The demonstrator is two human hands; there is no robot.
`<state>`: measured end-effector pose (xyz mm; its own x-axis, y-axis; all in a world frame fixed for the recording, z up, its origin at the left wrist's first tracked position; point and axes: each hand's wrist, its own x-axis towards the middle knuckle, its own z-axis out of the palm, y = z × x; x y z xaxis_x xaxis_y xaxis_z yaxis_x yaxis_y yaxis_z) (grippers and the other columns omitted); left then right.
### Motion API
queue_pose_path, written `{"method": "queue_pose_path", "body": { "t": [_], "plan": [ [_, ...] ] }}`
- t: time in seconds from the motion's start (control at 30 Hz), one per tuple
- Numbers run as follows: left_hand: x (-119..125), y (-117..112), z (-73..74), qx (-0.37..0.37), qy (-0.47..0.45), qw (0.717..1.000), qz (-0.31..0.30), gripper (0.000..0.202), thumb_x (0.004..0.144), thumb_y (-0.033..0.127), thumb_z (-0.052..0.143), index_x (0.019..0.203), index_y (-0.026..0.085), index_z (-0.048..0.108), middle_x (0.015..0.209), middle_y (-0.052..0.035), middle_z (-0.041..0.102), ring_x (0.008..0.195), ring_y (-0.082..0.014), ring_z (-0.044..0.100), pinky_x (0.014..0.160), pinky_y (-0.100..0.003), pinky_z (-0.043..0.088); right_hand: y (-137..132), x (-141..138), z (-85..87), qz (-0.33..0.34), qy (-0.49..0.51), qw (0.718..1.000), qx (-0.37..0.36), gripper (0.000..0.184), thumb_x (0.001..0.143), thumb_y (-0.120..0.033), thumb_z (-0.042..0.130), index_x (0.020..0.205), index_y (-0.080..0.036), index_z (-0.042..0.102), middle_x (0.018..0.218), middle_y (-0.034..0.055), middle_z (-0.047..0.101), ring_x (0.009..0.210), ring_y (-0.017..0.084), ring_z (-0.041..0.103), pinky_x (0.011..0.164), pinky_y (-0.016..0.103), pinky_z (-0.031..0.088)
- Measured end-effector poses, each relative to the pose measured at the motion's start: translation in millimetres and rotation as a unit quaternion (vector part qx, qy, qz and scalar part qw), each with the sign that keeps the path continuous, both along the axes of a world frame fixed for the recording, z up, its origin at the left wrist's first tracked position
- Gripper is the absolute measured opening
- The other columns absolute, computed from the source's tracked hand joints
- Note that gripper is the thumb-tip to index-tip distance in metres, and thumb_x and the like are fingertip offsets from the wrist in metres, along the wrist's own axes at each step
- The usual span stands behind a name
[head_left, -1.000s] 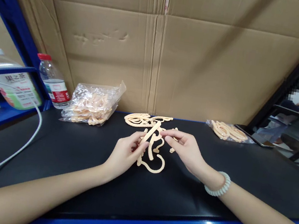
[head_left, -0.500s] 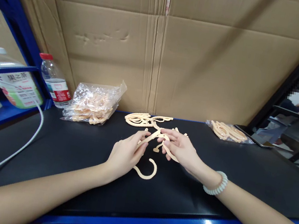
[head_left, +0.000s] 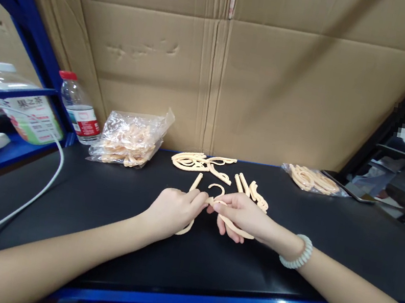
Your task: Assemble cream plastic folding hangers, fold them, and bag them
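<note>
Both hands meet over the middle of the black table, working on a cream plastic hanger in parts. My left hand (head_left: 175, 210) is closed in a pinch on the hanger's near-centre end; its fingers hide most of what they grip. In my right hand (head_left: 244, 214) is a curved hanger arm (head_left: 234, 226), held between thumb and fingers. A hook (head_left: 221, 191) curls up between the hands, where the parts meet. A straight strip (head_left: 196, 181) sticks out beyond the left hand, and a curved end (head_left: 184, 230) shows below it. Whether these join the hanger is hidden.
Behind the hands lie a pile of cream hanger arms (head_left: 187, 160), loose strips (head_left: 243, 184) and a cluster of small curved pieces (head_left: 258, 197). Bagged parts (head_left: 129, 139) stand left, another bag (head_left: 312, 180) right beside a phone (head_left: 347, 187). Bottles (head_left: 82, 116) and a white cable (head_left: 45, 182) are leftmost.
The hands have drawn lower and closer together, uncovering the strips and small pieces behind. The hook near the table front no longer shows there; a hook now points up between the hands.
</note>
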<state>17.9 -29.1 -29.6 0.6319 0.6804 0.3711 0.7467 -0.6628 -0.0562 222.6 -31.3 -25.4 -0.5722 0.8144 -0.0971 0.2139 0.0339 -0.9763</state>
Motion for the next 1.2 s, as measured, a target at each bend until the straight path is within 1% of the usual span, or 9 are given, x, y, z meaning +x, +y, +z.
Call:
{"method": "queue_pose_path", "body": {
  "t": [0.2, 0.5, 0.6, 0.7, 0.8, 0.87, 0.97, 1.07, 1.2],
  "plan": [
    [-1.5, -2.3, -2.1, -0.033, -0.033, 0.999, -0.014, 0.016, 0.093, 0.023, 0.044, 0.081, 0.020, 0.055, 0.061, -0.0044, 0.058, 0.046, -0.0175, 0.053, 0.046, -0.023, 0.024, -5.3, -1.9, -4.6, -0.011, -0.033, 0.998, 0.053, 0.024, 0.091, -0.036, 0.048, 0.081, -0.016, 0.056, 0.049, -0.0042, 0.058, 0.028, 0.007, 0.044, 0.026, 0.014, 0.029],
    [3.3, -7.8, 5.0, 0.008, 0.005, 1.000, 0.014, 0.026, 0.099, 0.031, 0.034, 0.087, 0.018, 0.052, 0.055, -0.0025, 0.058, 0.045, -0.0203, 0.058, 0.045, -0.022, 0.029, -12.3, -3.4, -3.2, -0.070, -0.070, 0.978, 0.185, 0.033, 0.095, -0.033, 0.045, 0.066, -0.019, 0.049, 0.046, -0.0052, 0.055, 0.029, 0.006, 0.044, 0.034, 0.016, 0.032],
    [4.5, -9.4, 9.7, -0.043, 0.014, 0.998, 0.040, 0.027, 0.100, 0.030, 0.030, 0.091, 0.017, 0.051, 0.061, -0.0039, 0.062, 0.051, -0.0214, 0.061, 0.048, -0.023, 0.034, -15.6, -5.5, -2.9, -0.070, -0.082, 0.962, 0.250, 0.035, 0.097, -0.032, 0.043, 0.065, -0.020, 0.047, 0.046, -0.0060, 0.052, 0.031, 0.007, 0.046, 0.038, 0.018, 0.035],
    [4.0, -8.0, 12.6, -0.114, -0.025, 0.991, 0.057, 0.029, 0.100, 0.027, 0.027, 0.086, 0.018, 0.050, 0.066, -0.0047, 0.063, 0.056, -0.0204, 0.062, 0.053, -0.025, 0.037, -19.1, -8.8, -0.1, -0.079, -0.096, 0.925, 0.358, 0.036, 0.097, -0.030, 0.045, 0.063, -0.019, 0.046, 0.046, -0.0064, 0.049, 0.035, 0.007, 0.047, 0.044, 0.019, 0.036],
    [3.2, -4.6, 13.0, -0.163, -0.089, 0.981, 0.051, 0.030, 0.099, 0.028, 0.028, 0.083, 0.019, 0.050, 0.066, -0.0036, 0.062, 0.057, -0.0191, 0.060, 0.056, -0.026, 0.039, -16.2, -4.3, 11.1, -0.085, -0.068, 0.924, 0.365, 0.036, 0.098, -0.031, 0.044, 0.066, -0.019, 0.051, 0.053, -0.0052, 0.054, 0.039, 0.007, 0.050, 0.047, 0.020, 0.039],
    [3.1, -2.1, 12.3, -0.193, -0.155, 0.968, 0.045, 0.030, 0.098, 0.030, 0.030, 0.080, 0.019, 0.052, 0.066, -0.0029, 0.061, 0.059, -0.0180, 0.059, 0.059, -0.026, 0.039, -7.8, 8.1, 23.1, -0.105, -0.043, 0.915, 0.387, 0.032, 0.098, -0.033, 0.047, 0.072, -0.018, 0.059, 0.065, -0.0013, 0.062, 0.053, 0.011, 0.058, 0.055, 0.023, 0.044],
    [3.3, 1.8, 10.7, -0.282, -0.287, 0.914, 0.042, 0.031, 0.096, 0.039, 0.037, 0.077, 0.019, 0.052, 0.062, 0.0003, 0.058, 0.050, -0.0132, 0.052, 0.053, -0.024, 0.038, 12.7, 38.4, 39.4, -0.140, -0.044, 0.869, 0.473, 0.023, 0.092, -0.035, 0.057, 0.081, -0.018, 0.069, 0.086, 0.0056, 0.066, 0.078, 0.018, 0.061, 0.067, 0.029, 0.046],
    [3.4, 5.5, 9.9, -0.405, -0.405, 0.818, 0.045, 0.030, 0.093, 0.044, 0.043, 0.080, 0.018, 0.050, 0.052, 0.0060, 0.050, 0.037, -0.0075, 0.040, 0.042, -0.019, 0.032, 33.9, 66.9, 42.9, -0.149, -0.105, 0.848, 0.498, 0.018, 0.090, -0.030, 0.060, 0.086, -0.018, 0.073, 0.085, 0.0051, 0.063, 0.070, 0.016, 0.058, 0.059, 0.028, 0.045],
    [2.8, 8.9, 11.3, -0.504, -0.519, 0.690, 0.037, 0.025, 0.093, 0.037, 0.051, 0.080, 0.016, 0.050, 0.057, 0.0050, 0.053, 0.040, -0.0050, 0.046, 0.045, -0.016, 0.038, 50.2, 81.1, 32.0, -0.087, -0.255, 0.813, 0.516, 0.019, 0.086, -0.011, 0.058, 0.084, -0.019, 0.075, 0.090, 0.0056, 0.064, 0.075, 0.017, 0.061, 0.071, 0.030, 0.049]
  ]
}}
